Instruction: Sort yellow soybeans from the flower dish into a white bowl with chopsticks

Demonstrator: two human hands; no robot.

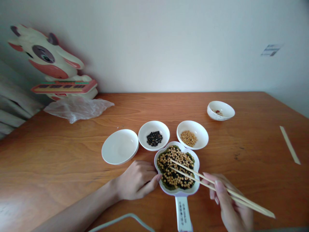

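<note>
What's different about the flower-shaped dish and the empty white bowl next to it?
The flower-shaped dish is full of yellow and dark beans; the empty bowl holds nothing. The dish has a wavy rim and a handle; the bowl is plain and round. The left hand touches the dish, and chopsticks in the right hand reach into it; nothing touches the bowl. Both are white, on the wooden table.

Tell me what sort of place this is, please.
Likely a room at home: a wooden table against a plain wall, small white bowls of beans, chopsticks in the right hand, a cow-shaped toy.
</note>
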